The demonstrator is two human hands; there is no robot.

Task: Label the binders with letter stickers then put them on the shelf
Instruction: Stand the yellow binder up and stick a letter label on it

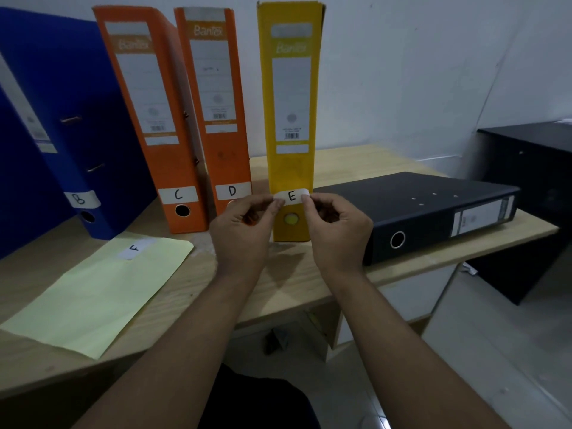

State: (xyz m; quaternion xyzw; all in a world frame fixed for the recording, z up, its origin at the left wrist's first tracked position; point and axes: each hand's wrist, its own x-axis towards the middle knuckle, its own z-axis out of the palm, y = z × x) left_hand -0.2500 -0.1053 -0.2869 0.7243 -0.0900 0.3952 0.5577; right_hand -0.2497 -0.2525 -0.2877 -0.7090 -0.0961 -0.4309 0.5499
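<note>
Matt cardboard binders (yellow binder (291,125) included), paper E sticker (292,196), pale wood-grain tabletop (192,283), matt yellow paper sheet (102,295).

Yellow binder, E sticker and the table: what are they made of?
The yellow binder looks like stiff cardboard with a smooth matte covering; its top corner is frayed. The E sticker seems to be thin white paper: it curves and carries marker-like ink. The table shows pale wood grain, though it could be laminate.
</note>
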